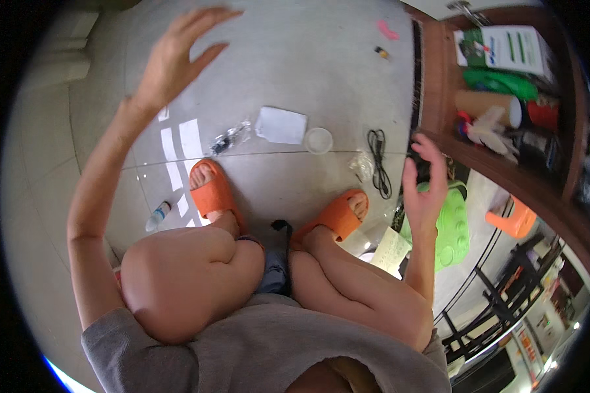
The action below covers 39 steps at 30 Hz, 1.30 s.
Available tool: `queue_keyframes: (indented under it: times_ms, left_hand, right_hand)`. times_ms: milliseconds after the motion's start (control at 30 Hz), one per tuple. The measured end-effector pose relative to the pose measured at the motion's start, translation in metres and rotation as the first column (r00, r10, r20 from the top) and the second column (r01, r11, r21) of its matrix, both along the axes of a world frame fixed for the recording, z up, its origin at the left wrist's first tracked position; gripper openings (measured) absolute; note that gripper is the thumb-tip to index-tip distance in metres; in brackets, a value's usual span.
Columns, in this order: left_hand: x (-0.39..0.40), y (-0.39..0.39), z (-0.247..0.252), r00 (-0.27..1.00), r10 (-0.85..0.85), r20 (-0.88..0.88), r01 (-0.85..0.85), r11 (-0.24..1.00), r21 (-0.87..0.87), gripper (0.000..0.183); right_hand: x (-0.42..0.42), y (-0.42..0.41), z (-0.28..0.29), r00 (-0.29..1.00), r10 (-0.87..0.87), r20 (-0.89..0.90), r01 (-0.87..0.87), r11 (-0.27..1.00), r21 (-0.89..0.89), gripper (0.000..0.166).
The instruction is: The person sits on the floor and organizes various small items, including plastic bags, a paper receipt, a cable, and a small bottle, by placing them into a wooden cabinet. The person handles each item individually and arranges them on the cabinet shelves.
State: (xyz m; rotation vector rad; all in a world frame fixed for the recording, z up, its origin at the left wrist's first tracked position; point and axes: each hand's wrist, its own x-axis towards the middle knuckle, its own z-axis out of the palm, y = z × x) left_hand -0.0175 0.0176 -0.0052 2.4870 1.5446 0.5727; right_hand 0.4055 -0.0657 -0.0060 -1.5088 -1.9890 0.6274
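Note:
My left hand (177, 54) is raised over the tiled floor at the upper left, fingers apart and holding nothing. On the right, my right hand (428, 182) hangs with thumb and fingers spread, also with nothing in it. It is nearest to the cabinet's lower edge and overlaps a light green plastic basket (453, 231) in the view. Between my hands, on the floor, lie folded white paper (281, 126), a round translucent lid or dish (318, 141), a coiled black cable (379, 167), a crumpled transparent bag (361, 166) and a transparent bag with something dark inside (230, 137).
An open wooden cabinet (435, 88) holds a white-and-green box (514, 49), a green bag (501, 84), a cardboard tube (486, 105) and a feathered item (489, 130). A small bottle (158, 216) lies left of my orange slippers (211, 189). An orange stool (514, 218) stands farther right.

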Motion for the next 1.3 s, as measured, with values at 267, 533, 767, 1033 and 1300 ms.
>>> queue_keyframes:
  times_ms: [267, 533, 767, 1033, 1300]
  left_hand:
    - [-0.021, -0.153, -0.093, 0.882, 0.434, 0.182, -0.327, 0.843, -0.426, 0.043]
    - [0.011, -0.176, -0.111, 0.888, 0.416, 0.197, -0.255, 0.801, -0.542, 0.05]
    - [0.021, -0.161, -0.111, 0.879, 0.404, 0.255, -0.243, 0.838, -0.49, 0.048]
    - [0.021, -0.155, -0.116, 0.886, 0.403, 0.228, -0.238, 0.82, -0.521, 0.054]
    - [0.02, -0.168, -0.143, 0.932, 0.359, 0.036, -0.293, 0.81, -0.508, 0.068]
  right_hand:
    - [-0.061, 0.019, -0.102, 0.624, 0.675, 0.394, -0.498, 0.732, -0.465, 0.067]
    - [-0.081, 0.02, -0.147, 0.705, 0.649, 0.285, -0.493, 0.738, -0.461, 0.063]
    - [-0.087, 0.044, -0.085, 0.513, -0.691, -0.509, -0.605, 0.129, -0.785, 0.065]
    - [-0.088, 0.06, -0.078, 0.622, -0.439, -0.649, -0.628, 0.217, -0.748, 0.059]
    - [-0.049, 0.012, -0.132, 0.573, 0.646, 0.505, -0.425, 0.761, -0.491, 0.046]
